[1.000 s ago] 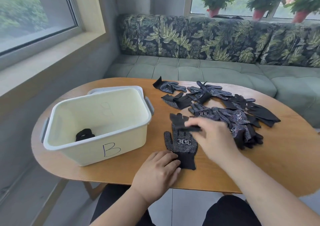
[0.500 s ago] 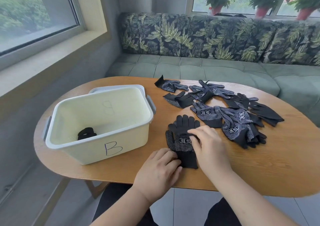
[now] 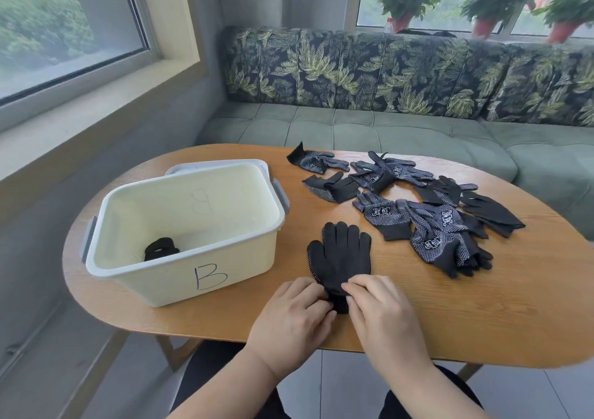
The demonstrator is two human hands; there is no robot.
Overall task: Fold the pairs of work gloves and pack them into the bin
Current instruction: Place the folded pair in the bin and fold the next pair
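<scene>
— Nearest?
— Left hand (image 3: 299, 315) and right hand (image 3: 382, 309), fingers curled, pinching the cuff of the glove pair (image 3: 342, 258), flat on the table (image 3: 482, 306).
— Around?
— Bin (image 3: 180, 277) just left, marked B; dark folded bundle (image 3: 160, 248) inside, partly hidden by the front wall. Loose gloves (image 3: 430, 225) heaped farther right.
— Unclear?
— Cuff mostly covered by fingers. Sofa (image 3: 385, 122) beyond.

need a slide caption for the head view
Left hand and right hand pinch the cuff of a black glove pair beside the bin marked B.
</scene>
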